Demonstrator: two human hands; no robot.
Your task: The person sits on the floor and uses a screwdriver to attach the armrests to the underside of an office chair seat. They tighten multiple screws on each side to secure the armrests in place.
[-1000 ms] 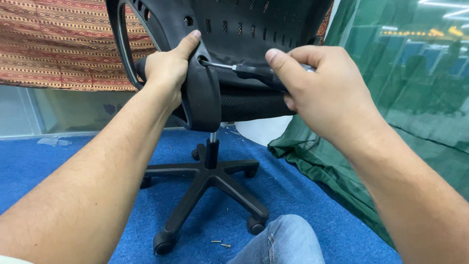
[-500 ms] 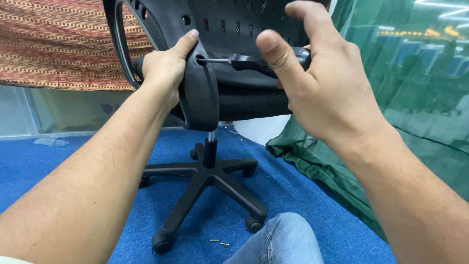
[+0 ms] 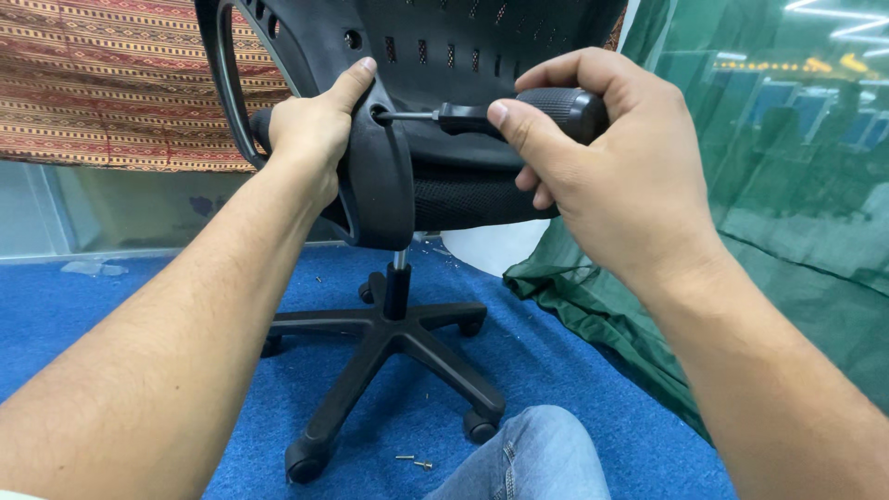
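Office chair (image 3: 417, 120) tilted back toward the camera, black plastic back bracket (image 3: 380, 185) facing up, five-star base (image 3: 389, 343) on blue carpet (image 3: 111, 315) at 6 o'clock of the seat.

Left hand (image 3: 310, 130) clamped on the bracket at 9 o'clock of the screw hole (image 3: 380, 115), fingers wrapped behind the plastic, thumb laid along its upper edge.

Right hand (image 3: 602, 176) closed on the black screwdriver (image 3: 519, 109), fingers curled over the ribbed handle, thumb pressed along its near side, shaft level and tip seated in the hole.

Compared with a second ago: right hand rolled over the handle, from a light fingertip pinch near the shaft to a full fist round the butt end, wrist turned and drawn closer to the camera. Half a second ago, fingers lifted high in mid-regrip; now settled again. Shaft kept in the same hole throughout; left hand unmoved, chair unshifted.

Reading of the change: one turn of the driver finished and a fresh grip taken, screw probably biting or coming loose rather than spinning free, since the fuller grip suggests more torque. Impossible to tell from these views which way the screw is going.

Two loose screws (image 3: 414, 460) on the carpet at 6 o'clock, just beside a denim knee (image 3: 532, 458). Green sheet (image 3: 648, 306) heaped at 3 o'clock, patterned cloth (image 3: 102, 83) hung at 10 o'clock.
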